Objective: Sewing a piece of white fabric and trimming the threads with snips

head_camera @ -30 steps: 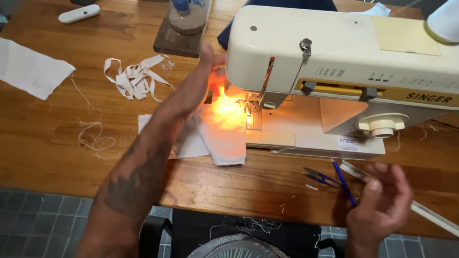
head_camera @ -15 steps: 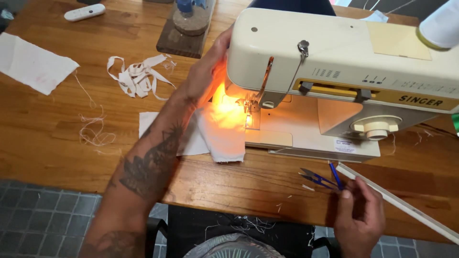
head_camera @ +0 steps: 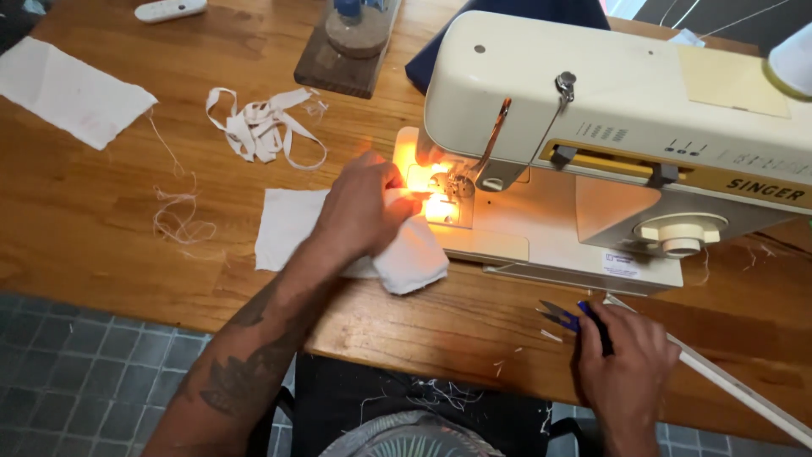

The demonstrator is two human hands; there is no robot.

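Note:
My left hand (head_camera: pixel 364 207) lies on a folded white fabric (head_camera: pixel 414 262) at the lit needle area of a cream sewing machine (head_camera: pixel 609 93), fingertips pinching the cloth just left of the presser foot. A flat white piece (head_camera: pixel 283 228) sticks out from under my wrist. At the table's front edge, my right hand (head_camera: pixel 630 364) closes on the blue handle of small scissors (head_camera: pixel 562 317), whose blades point left.
On the wooden table (head_camera: pixel 101 220) lie a white cloth (head_camera: pixel 72 93), tangled white strips (head_camera: pixel 262 127), loose thread (head_camera: pixel 178 211), a white remote-like object (head_camera: pixel 169 10), a wooden spool stand (head_camera: pixel 347 59), navy fabric (head_camera: pixel 507 13) and a long white strip (head_camera: pixel 727 381).
My left hand came down from beside the machine head onto the fabric at the needle. My right hand moved in from the right and took hold of the scissors.

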